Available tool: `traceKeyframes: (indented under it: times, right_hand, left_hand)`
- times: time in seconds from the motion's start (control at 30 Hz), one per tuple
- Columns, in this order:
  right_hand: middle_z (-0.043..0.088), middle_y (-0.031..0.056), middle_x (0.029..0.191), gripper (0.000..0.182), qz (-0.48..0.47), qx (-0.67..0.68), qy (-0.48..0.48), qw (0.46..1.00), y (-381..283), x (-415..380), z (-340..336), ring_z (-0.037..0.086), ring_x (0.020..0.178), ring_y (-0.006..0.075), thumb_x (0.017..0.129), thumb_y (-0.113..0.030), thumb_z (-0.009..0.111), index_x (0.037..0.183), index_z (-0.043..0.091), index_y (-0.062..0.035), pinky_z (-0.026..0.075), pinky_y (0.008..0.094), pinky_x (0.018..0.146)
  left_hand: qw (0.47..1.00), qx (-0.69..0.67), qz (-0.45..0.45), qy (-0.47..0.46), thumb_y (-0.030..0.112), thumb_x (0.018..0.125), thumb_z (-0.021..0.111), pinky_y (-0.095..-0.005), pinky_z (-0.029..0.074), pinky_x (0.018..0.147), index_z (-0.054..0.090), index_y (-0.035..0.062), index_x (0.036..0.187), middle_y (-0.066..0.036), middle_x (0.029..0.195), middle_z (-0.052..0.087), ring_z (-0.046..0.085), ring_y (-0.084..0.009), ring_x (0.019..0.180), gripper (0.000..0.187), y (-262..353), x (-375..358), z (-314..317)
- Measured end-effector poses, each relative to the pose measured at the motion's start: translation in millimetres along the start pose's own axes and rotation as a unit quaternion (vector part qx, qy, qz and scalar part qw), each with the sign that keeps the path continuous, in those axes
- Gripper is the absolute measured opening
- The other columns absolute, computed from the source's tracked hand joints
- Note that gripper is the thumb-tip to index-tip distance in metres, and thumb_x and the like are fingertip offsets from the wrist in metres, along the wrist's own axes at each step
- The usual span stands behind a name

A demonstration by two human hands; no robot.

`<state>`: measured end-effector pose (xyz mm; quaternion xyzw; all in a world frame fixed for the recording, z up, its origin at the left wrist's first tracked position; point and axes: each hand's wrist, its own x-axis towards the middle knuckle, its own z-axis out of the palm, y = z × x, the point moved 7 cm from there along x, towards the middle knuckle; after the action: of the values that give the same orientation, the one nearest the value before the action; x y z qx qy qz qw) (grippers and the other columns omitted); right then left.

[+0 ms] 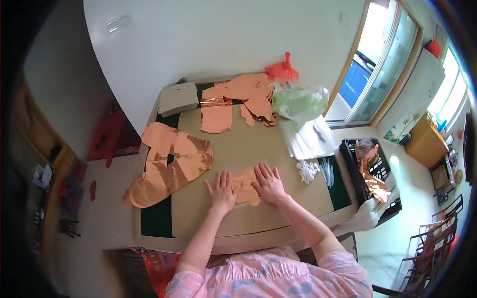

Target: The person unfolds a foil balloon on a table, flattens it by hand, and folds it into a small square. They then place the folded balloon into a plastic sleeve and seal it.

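Note:
A folded, flat copper-coloured foil piece (245, 185) lies at the near middle of the table, with what looks like a clear sleeve around it. My left hand (222, 191) rests on its left edge, fingers spread. On its right side my right hand (269, 184) lies flat, fingers stretched out. To the left is a large unfolded foil shape (175, 161), like an uninflated balloon, with a loop outline. More flat foil shapes (243, 89) are piled at the far side, and one foil piece (216, 119) hangs toward me from that pile.
A stack of grey-brown cards (178, 98) sits at the far left corner. On the right are a green-white plastic bag (300, 103), white sheets (310, 139), a small white heap (308, 171) and thin pale sticks (327, 172). A black crate (350, 149) with foil scraps stands beside the table.

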<state>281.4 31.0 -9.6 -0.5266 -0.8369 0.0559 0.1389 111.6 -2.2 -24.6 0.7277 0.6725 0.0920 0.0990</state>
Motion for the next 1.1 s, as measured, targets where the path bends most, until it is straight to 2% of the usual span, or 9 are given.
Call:
traceKeyframes:
  times: [0.1,0.2,0.3,0.4,0.67,0.8,0.9,1.0,1.1]
  right_hand:
    - [0.030,0.0135,0.150,0.063,0.006,0.007,-0.001,1.000,1.4,-0.5,0.1,0.023,0.141,0.0275,0.095,-0.046,0.041,0.144,0.032,-0.0073,0.015,0.0514,0.114]
    - [0.028,0.0136,0.151,0.064,0.012,0.015,-0.012,1.000,1.5,-2.2,-1.2,0.022,0.142,0.0272,0.096,-0.047,0.040,0.145,0.030,-0.0078,0.015,0.0507,0.114]
    - [0.028,0.0136,0.151,0.063,0.010,0.020,-0.004,1.000,2.1,-3.6,0.9,0.022,0.142,0.0270,0.096,-0.046,0.040,0.144,0.031,-0.0074,0.015,0.0504,0.114]
    - [0.029,0.0132,0.151,0.062,0.007,0.016,0.007,1.000,1.7,-2.0,-1.1,0.023,0.141,0.0264,0.095,-0.044,0.041,0.143,0.032,-0.0065,0.015,0.0500,0.115]
    - [0.028,0.0125,0.152,0.064,0.007,0.001,-0.002,1.000,2.7,-2.2,2.7,0.022,0.142,0.0260,0.095,-0.045,0.040,0.145,0.030,-0.0068,0.013,0.0499,0.115]
    - [0.027,0.0124,0.152,0.064,0.012,0.012,-0.011,1.000,2.6,-2.8,2.6,0.021,0.142,0.0258,0.095,-0.046,0.039,0.145,0.030,-0.0068,0.013,0.0498,0.115]
    - [0.026,0.0126,0.153,0.064,0.016,0.020,-0.015,1.000,2.6,-2.7,1.1,0.021,0.142,0.0257,0.096,-0.046,0.038,0.145,0.030,-0.0064,0.012,0.0496,0.115]
    - [0.027,0.0131,0.152,0.062,0.018,0.028,-0.007,0.999,2.5,-4.4,0.5,0.022,0.142,0.0262,0.096,-0.045,0.038,0.144,0.031,-0.0068,0.013,0.0494,0.115]
    - [0.030,0.0144,0.150,0.056,0.008,0.074,0.039,0.996,5.0,-5.5,-4.6,0.027,0.139,0.0288,0.094,-0.037,0.045,0.142,0.036,-0.0104,0.019,0.0502,0.113]
  left_hand:
    - [1.000,0.005,-0.005,0.002,0.035,0.096,0.041,-0.0617,0.007,0.112,0.028,0.0024,0.145,-0.013,0.154,0.022,0.015,-0.0252,0.144,0.060,-6.6,-7.4,-12.2]
    - [0.995,-0.043,0.004,0.087,0.028,0.096,0.042,-0.0543,0.013,0.114,0.035,0.0012,0.141,-0.015,0.150,0.030,0.020,-0.0271,0.142,0.052,-14.2,-1.2,-11.0]
    - [0.981,-0.126,0.105,0.105,0.025,0.096,0.042,-0.0484,0.016,0.115,0.039,0.0003,0.138,-0.016,0.147,0.035,0.023,-0.0283,0.141,0.049,19.2,5.1,-11.2]
    - [0.975,-0.127,0.151,0.098,0.028,0.096,0.044,-0.0508,0.016,0.114,0.037,0.0004,0.139,-0.017,0.148,0.032,0.023,-0.0298,0.141,0.052,39.2,19.9,3.4]
    - [0.999,-0.010,0.022,0.023,0.047,0.091,0.048,-0.0607,0.007,0.112,0.027,0.0018,0.145,-0.018,0.153,0.022,0.014,-0.0321,0.144,0.073,33.6,19.7,5.4]
    - [0.999,0.028,-0.024,0.040,0.050,0.091,0.046,-0.0611,0.006,0.112,0.026,0.0024,0.146,-0.017,0.154,0.020,0.012,-0.0307,0.144,0.075,29.2,16.5,0.4]
    - [0.986,0.068,0.113,0.102,0.048,0.094,0.043,-0.0578,0.008,0.113,0.029,0.0030,0.145,-0.015,0.153,0.022,0.015,-0.0290,0.144,0.069,41.8,14.6,-1.9]
    - [0.985,-0.035,0.168,0.019,0.042,0.096,0.042,-0.0534,0.011,0.114,0.033,0.0033,0.143,-0.016,0.152,0.025,0.019,-0.0296,0.143,0.061,42.9,17.1,14.0]
    - [0.982,-0.030,0.182,0.030,0.039,0.097,0.040,-0.0502,0.012,0.115,0.035,0.0037,0.142,-0.015,0.151,0.029,0.022,-0.0291,0.142,0.058,42.4,18.9,12.8]
